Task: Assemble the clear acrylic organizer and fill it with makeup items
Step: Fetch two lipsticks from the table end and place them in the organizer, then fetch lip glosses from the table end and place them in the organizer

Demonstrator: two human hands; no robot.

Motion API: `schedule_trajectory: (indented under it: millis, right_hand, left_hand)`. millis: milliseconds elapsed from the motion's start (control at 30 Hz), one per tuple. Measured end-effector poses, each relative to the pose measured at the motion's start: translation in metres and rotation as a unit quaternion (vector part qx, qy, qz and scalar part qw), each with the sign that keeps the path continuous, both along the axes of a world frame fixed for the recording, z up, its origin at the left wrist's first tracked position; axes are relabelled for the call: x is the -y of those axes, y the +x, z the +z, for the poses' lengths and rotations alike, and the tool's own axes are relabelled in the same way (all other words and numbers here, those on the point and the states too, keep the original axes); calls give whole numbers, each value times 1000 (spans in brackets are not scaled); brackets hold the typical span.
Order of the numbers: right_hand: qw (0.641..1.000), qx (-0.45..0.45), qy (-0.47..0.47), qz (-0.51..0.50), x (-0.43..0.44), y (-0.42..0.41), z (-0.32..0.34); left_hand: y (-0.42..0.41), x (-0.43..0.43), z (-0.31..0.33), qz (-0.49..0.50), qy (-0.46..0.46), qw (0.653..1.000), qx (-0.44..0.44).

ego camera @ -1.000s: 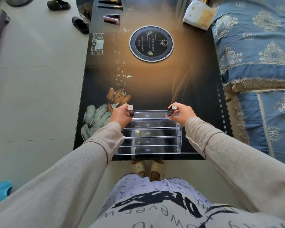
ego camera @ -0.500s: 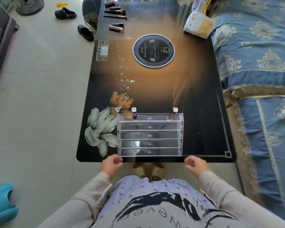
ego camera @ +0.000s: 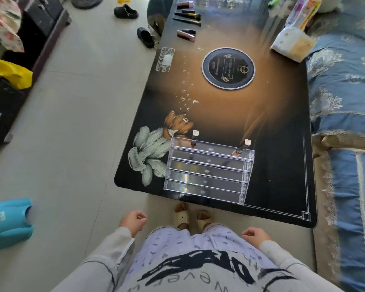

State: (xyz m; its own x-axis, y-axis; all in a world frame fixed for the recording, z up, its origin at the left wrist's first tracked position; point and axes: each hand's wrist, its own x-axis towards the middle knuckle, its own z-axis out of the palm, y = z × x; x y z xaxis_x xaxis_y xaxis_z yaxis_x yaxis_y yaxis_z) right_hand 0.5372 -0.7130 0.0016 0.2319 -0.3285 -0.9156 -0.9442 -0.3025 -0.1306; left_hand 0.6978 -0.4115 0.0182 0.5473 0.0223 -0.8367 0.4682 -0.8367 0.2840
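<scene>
Filling clear stepped acrylic organizer (ego camera: 207, 171): two dark lipstick tubes (ego camera: 195, 139) in its back tier. Left hand (ego camera: 133, 220) and right hand (ego camera: 254, 233) empty, loosely curled. Next, probably: reach slim brown makeup sticks (ego camera: 187, 24) well beyond organizer.

A home living room: tiled floor (ego camera: 72, 123), blue patterned sofa (ego camera: 341, 98) beside a glass coffee table (ego camera: 272, 127), slippers (ego camera: 125, 11) lying about.

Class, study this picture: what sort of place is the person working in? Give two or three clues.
Probably a living room at home: a low glass-topped coffee table, a sofa draped in blue patterned covers beside it, and loose shoes on the tiled floor.
</scene>
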Motion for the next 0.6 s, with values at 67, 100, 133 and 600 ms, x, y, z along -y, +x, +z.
schedule_trajectory:
  millis: [67,100,133,600]
  right_hand:
    - [1000,6,-6,28,5,9,-1]
    - [999,8,-10,50,8,13,0]
    - [997,4,-13,78,10,17,2]
    - [906,46,2,420,-60,95,-4]
  left_hand:
    - [-4,2,3,59,-14,998,22]
    - [-9,2,4,89,-26,995,32]
    - [-16,2,5,118,-36,992,37]
    - [-247,-26,-8,467,22,882,-57]
